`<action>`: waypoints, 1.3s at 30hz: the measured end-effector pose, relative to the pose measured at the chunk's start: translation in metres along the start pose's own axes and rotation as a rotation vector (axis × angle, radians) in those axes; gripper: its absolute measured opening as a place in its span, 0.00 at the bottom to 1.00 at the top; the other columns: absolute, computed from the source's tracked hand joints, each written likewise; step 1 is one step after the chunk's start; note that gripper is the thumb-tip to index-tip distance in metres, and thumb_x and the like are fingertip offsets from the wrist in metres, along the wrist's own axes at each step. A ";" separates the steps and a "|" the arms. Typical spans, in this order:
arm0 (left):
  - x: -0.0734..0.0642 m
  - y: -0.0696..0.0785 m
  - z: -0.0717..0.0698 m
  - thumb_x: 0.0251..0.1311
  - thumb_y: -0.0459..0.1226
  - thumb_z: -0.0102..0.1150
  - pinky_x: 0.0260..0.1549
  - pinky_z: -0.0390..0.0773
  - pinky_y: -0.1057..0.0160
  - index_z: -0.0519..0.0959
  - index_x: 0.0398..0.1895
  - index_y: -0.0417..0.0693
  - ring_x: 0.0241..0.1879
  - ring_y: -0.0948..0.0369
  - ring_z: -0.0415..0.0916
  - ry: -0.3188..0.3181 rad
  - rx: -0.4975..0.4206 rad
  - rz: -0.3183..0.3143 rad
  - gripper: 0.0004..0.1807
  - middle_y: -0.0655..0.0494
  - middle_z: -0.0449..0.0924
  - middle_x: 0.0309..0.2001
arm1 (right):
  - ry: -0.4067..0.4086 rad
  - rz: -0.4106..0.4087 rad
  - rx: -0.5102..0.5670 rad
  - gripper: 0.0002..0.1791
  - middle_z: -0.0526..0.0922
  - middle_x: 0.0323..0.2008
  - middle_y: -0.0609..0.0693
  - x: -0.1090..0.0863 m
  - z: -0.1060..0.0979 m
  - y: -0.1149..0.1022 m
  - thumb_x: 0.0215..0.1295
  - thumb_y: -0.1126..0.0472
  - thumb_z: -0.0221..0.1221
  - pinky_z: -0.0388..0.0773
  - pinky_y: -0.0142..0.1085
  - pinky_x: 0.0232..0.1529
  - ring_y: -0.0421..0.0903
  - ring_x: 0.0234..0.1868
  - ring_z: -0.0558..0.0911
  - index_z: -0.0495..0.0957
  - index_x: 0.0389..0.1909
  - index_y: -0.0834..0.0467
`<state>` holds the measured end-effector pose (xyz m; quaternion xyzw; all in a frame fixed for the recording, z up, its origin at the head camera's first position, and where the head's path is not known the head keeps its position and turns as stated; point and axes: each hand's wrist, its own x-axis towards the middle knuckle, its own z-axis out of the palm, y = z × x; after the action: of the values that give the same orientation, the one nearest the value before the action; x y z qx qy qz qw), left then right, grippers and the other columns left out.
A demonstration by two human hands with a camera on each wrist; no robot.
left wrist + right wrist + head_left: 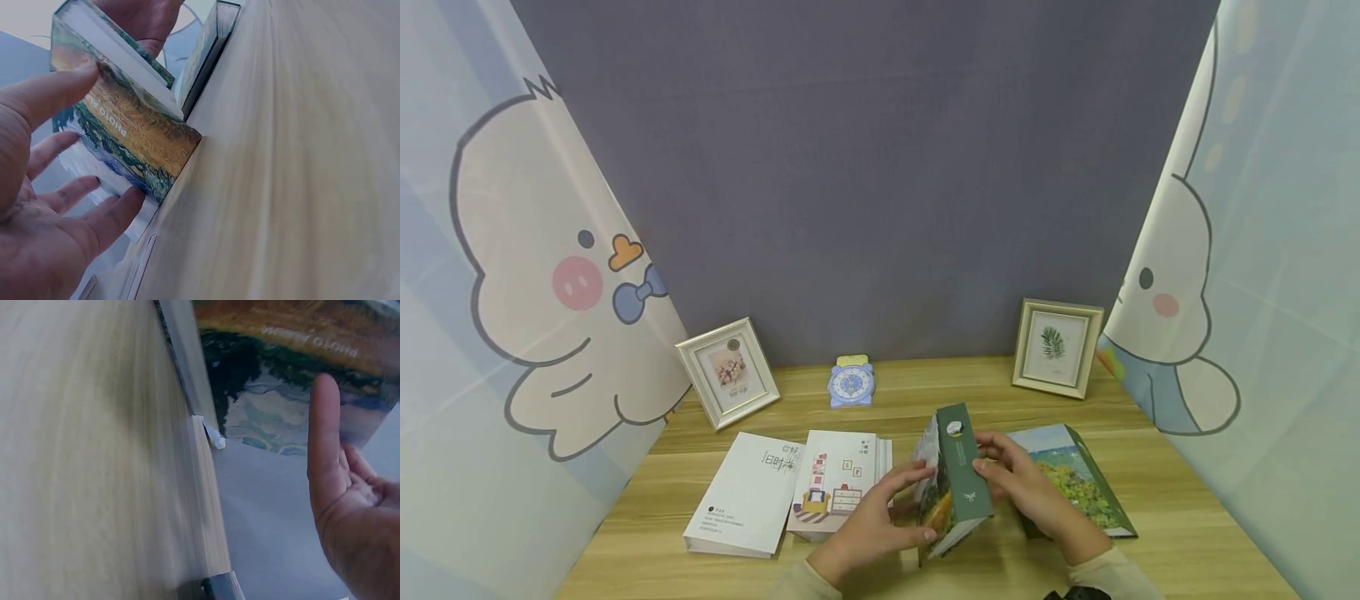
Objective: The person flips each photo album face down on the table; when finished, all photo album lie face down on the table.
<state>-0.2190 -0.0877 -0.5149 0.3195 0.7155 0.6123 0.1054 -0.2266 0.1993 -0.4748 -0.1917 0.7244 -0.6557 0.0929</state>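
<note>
A photo album (961, 477) with a dark green spine and painted landscape covers stands tilted on the table, between both hands. My left hand (880, 521) lies along its front cover, fingers spread and thumb near the lower edge. From the other side my right hand (1026, 483) touches the album, its thumb at the spine. In the left wrist view, the left fingertips press the cover (119, 125) around its lettering. The right wrist view has one straight right finger (325, 419) against the painted cover (275, 387); that hand's other fingers are partly hidden.
Another painted album (1071, 479) lies to the right. On the left lie a white book (745, 496) and a white illustrated book (835, 475). Behind them stand two picture frames (730, 372) (1056, 346) and a blue toy clock (852, 385). Printed curtains flank the table.
</note>
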 end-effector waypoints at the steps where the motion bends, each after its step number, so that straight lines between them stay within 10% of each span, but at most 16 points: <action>1: 0.000 0.000 0.000 0.59 0.35 0.77 0.68 0.72 0.48 0.70 0.76 0.47 0.78 0.38 0.53 -0.002 0.002 -0.002 0.41 0.41 0.56 0.79 | 0.023 0.019 -0.009 0.29 0.77 0.58 0.64 0.000 -0.001 -0.001 0.83 0.57 0.52 0.87 0.46 0.42 0.51 0.50 0.83 0.59 0.74 0.69; 7: 0.000 -0.001 0.000 0.57 0.34 0.78 0.68 0.72 0.51 0.72 0.74 0.47 0.77 0.38 0.56 0.004 0.029 -0.013 0.40 0.43 0.59 0.78 | 0.086 0.083 -0.028 0.31 0.80 0.50 0.57 0.001 -0.004 -0.003 0.81 0.55 0.57 0.76 0.37 0.29 0.42 0.33 0.77 0.62 0.72 0.70; 39: -0.001 -0.002 -0.001 0.56 0.34 0.78 0.68 0.71 0.49 0.75 0.69 0.42 0.72 0.44 0.65 0.032 0.188 -0.021 0.36 0.41 0.66 0.74 | 0.006 0.146 -0.023 0.36 0.84 0.35 0.56 0.001 -0.019 0.004 0.77 0.62 0.61 0.87 0.46 0.29 0.49 0.31 0.85 0.56 0.75 0.71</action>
<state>-0.2195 -0.0888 -0.5167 0.3104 0.7747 0.5464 0.0700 -0.2352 0.2166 -0.4768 -0.1374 0.7443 -0.6392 0.1362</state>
